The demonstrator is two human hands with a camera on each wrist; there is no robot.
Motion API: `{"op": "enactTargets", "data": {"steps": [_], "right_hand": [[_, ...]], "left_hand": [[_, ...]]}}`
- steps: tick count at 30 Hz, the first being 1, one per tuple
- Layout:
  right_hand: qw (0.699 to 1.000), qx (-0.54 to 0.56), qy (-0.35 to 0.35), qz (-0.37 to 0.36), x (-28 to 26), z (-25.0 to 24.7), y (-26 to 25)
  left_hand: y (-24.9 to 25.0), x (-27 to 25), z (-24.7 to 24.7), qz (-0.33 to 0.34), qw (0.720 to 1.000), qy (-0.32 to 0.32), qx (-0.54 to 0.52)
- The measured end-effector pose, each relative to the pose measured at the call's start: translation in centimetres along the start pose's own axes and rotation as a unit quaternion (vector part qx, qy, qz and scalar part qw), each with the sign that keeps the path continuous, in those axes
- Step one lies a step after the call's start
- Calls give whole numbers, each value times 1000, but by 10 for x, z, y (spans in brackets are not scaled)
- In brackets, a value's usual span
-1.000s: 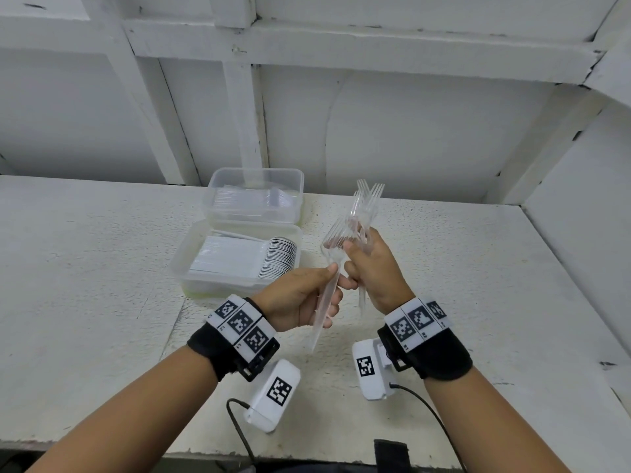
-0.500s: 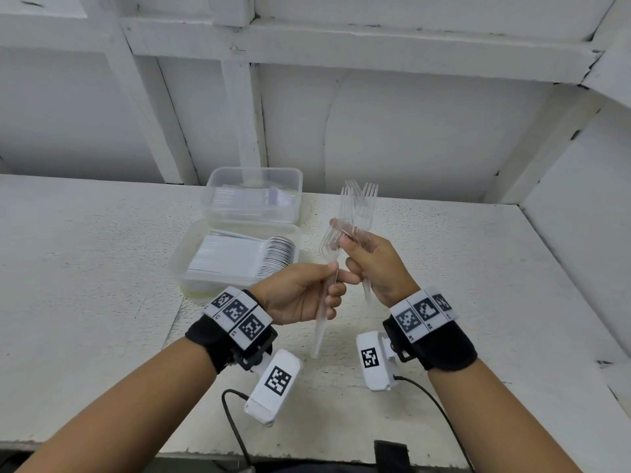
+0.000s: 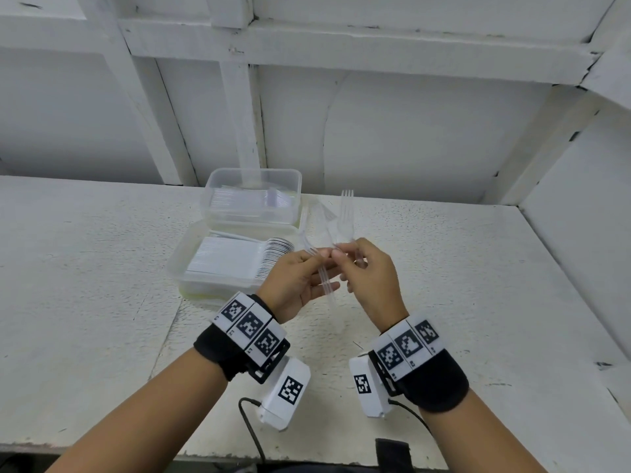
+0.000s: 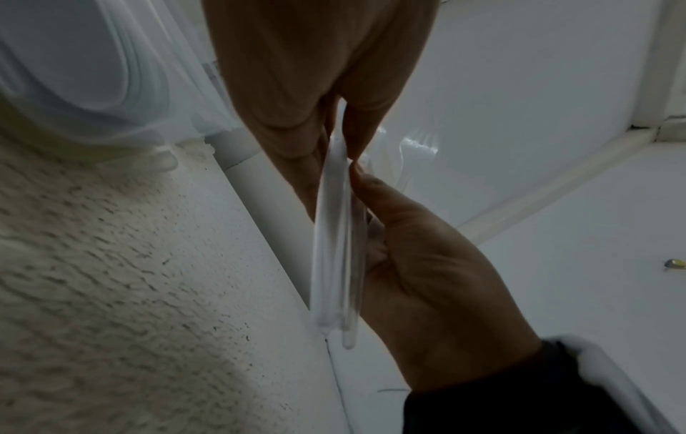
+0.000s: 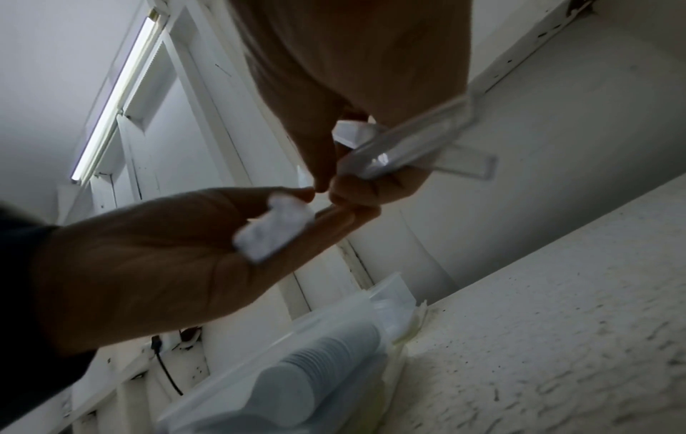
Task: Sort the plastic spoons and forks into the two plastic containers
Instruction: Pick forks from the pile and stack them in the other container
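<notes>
Both hands meet above the table, fingertips almost touching. My left hand (image 3: 316, 255) pinches clear plastic fork handles (image 3: 326, 285) that hang down past its palm. My right hand (image 3: 338, 251) pinches a clear fork (image 3: 346, 213) whose tines point up and away. In the left wrist view the handles (image 4: 334, 235) run between the two hands, with tines (image 4: 419, 144) beyond. The right wrist view has more handles (image 5: 408, 141) under the right hand's fingers. The near container (image 3: 177, 264) holds stacked white spoons. The far container (image 3: 290, 179) holds clear forks.
The two containers stand side by side at the back left of the white table (image 3: 461, 285), just left of my hands. A white wall with beams (image 3: 239, 114) rises behind, and a side wall (image 3: 580, 233) closes the right.
The left hand went from wrapping one handle to a fingertip pinch. The right hand's bunch came lower, and one fork now stands up above it.
</notes>
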State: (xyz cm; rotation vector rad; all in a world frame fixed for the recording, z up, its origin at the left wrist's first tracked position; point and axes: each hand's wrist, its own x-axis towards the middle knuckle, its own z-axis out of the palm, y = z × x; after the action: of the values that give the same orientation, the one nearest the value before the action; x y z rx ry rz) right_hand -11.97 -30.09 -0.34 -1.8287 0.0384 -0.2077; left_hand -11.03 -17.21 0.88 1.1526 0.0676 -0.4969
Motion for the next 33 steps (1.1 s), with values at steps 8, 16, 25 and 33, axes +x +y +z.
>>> {"op": "enactTargets", "data": {"steps": [8,16,25,33], "right_hand": [[983,-121,94,-101,-10,14,0],[978,-160,-18,-131,-16,16,-7],[968,-221,20,-120,-21,16,-1],[984,-138,-2,-113,-17,11,-9]], "left_hand": [[-1,-5,7,16,1000,1,-15],[-1,-7,3,24,999,24,-19],[-6,-3,-2,33,996,76,-32],[1,-5,-4,23,998,20,-60]]}}
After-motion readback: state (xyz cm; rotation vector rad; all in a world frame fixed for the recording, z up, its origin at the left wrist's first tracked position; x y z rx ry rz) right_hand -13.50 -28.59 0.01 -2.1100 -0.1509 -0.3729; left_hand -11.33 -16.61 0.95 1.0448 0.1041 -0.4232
